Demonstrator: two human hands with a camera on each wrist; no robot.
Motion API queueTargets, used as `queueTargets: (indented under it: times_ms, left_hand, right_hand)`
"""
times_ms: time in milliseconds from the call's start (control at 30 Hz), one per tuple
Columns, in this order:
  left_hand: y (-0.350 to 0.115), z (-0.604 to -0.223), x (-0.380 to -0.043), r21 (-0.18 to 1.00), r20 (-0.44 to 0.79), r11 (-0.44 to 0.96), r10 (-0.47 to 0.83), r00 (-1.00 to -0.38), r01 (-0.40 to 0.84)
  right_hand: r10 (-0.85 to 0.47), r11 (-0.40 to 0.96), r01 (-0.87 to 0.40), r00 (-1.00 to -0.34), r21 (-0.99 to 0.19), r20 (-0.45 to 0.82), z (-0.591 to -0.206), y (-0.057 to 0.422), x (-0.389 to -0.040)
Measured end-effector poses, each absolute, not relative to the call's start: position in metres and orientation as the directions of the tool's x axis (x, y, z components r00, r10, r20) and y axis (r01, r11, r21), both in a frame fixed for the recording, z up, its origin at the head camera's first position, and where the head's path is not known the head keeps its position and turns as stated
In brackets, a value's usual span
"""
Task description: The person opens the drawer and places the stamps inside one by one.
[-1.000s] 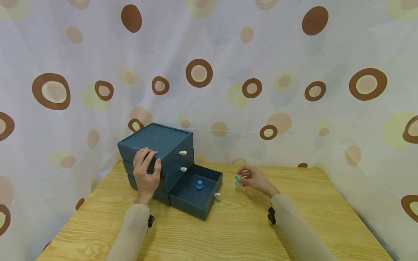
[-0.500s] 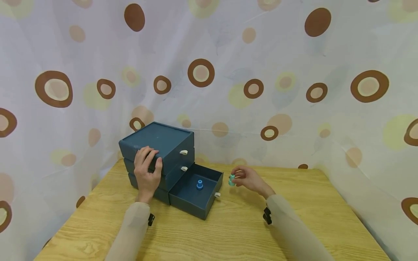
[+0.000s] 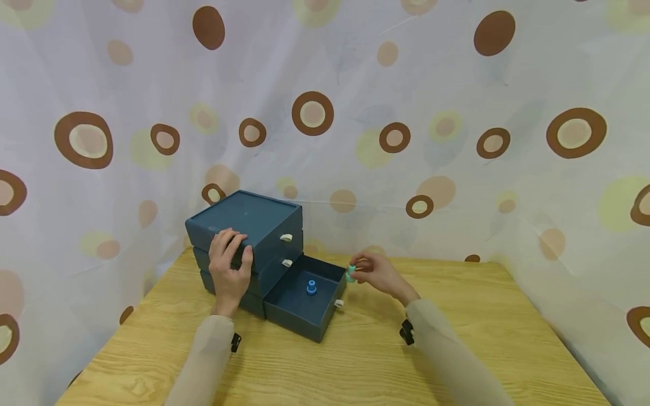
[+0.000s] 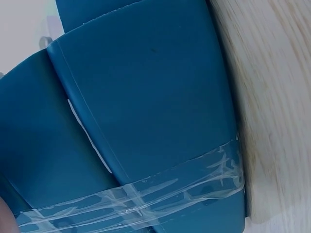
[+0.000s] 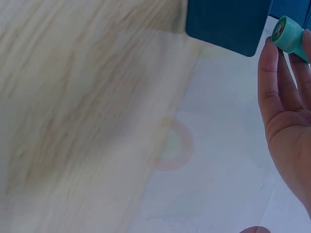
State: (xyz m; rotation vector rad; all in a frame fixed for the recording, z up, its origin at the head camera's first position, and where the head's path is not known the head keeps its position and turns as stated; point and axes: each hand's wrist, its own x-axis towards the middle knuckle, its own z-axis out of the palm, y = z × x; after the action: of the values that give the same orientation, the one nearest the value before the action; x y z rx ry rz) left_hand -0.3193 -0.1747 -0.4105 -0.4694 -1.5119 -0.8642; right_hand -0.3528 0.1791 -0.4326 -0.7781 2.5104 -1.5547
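Observation:
My right hand (image 3: 380, 273) pinches a small teal stamp (image 3: 351, 273) between thumb and fingertips, right at the outer rim of the pulled-out bottom drawer (image 3: 289, 327). In the right wrist view the round end of the teal stamp (image 5: 287, 35) shows a reddish pattern. A blue stamp (image 3: 311, 288) of similar shape stands upright inside the drawer. My left hand (image 3: 230, 273) rests against the near side of the dark blue drawer unit (image 3: 244, 217), its fingertips over the top edge. The left wrist view shows mostly the unit's side wall (image 4: 146, 92).
Two upper drawers with pale pull tabs (image 3: 286, 238) are closed. Clear tape (image 4: 194, 184) runs across the unit's side. The unit stands on the left of a wooden table (image 3: 482, 338). Behind hangs a white curtain (image 3: 345, 67) with brown and yellow circles.
My right hand has moved left with the teal stamp, from the table beside the drawer to the drawer's outer rim. The left hand stays on the drawer unit.

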Motion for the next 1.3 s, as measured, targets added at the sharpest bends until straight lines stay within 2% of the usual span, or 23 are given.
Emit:
queueTargets:
  times_ms: [600,767,1167,1300]
  left_hand:
    - [-0.175,-0.412,-0.318,0.233,0.970,0.618,-0.202,-0.135,0.750]
    - [-0.175,-0.412,-0.318,0.244,0.968,0.622,-0.202,-0.148,0.744]
    - [-0.174,-0.411,-0.318,0.241,0.968,0.619,-0.204,-0.143,0.748]
    - [-0.176,-0.412,-0.315,0.250,0.967,0.627,-0.199,-0.159,0.738]
  right_hand:
    - [-0.504,0.294,-0.399,-0.837,-0.869,0.214,-0.425,0.145,-0.349]
    - [-0.501,0.323,-0.428,-0.834,-0.844,0.231,-0.426,0.135,-0.348]
    - [-0.539,0.290,-0.459,-0.803,-0.840,0.253,-0.425,0.112,-0.347]
    - [-0.555,0.280,-0.465,-0.792,-0.840,0.254,-0.427,0.103,-0.347]
